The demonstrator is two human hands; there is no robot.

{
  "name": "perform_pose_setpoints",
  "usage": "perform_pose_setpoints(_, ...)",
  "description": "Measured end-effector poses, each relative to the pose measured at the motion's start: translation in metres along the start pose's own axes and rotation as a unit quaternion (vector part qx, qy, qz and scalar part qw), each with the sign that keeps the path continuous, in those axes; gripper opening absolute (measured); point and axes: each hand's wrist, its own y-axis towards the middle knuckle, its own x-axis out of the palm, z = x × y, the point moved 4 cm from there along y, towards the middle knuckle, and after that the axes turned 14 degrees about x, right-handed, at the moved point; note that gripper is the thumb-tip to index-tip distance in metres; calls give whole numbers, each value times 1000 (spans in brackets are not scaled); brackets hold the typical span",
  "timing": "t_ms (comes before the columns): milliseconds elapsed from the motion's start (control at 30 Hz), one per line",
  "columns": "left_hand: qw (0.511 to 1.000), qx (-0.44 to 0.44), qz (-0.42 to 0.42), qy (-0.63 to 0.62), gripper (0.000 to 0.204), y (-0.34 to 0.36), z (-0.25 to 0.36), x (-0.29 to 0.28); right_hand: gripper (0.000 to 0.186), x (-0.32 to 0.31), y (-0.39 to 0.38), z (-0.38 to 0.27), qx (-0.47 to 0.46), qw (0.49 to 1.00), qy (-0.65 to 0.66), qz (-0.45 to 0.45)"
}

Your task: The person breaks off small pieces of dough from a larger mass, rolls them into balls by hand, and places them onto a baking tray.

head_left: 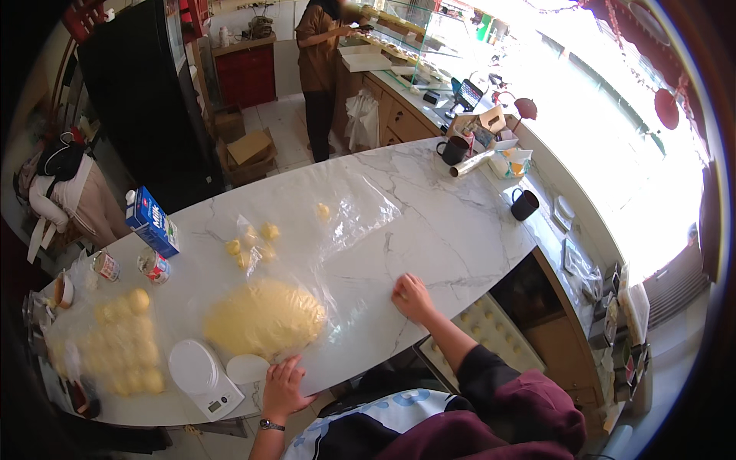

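pressing down on the marble counter (429,222), we have both hands at the near edge of a clear plastic sheet (337,207) spread over it. our left hand (285,386), a watch at its wrist, lies on the sheet's near edge with the fingers laid close together, just beside a big mound of yellow dough (264,318) that sits under the plastic. our right hand (412,297) rests flat on the sheet's right edge, fingers slightly spread and holding nothing.

small dough pieces (251,239) lie farther up the sheet. a white kitchen scale (201,376) stands at the counter's near left, touching a white round scraper (247,369), and a batch of dough balls (126,345) lies under another plastic film beside it. a blue milk carton (152,222) stands at the far left. two black mugs (524,204) sit toward the window. another person (318,69) works at the glass display case behind.
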Motion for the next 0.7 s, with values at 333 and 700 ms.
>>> perform_pose_setpoints(333, 1000, -2, 5, -1, 55, -2, 1, 2, 17, -11, -15, 15, 7, 998, 39, -54)
perform_pose_setpoints(700, 1000, -20, 7, -10, 51, 2, 1, -2, 53, -10, -49, -17, 144, 971, 175, -77)
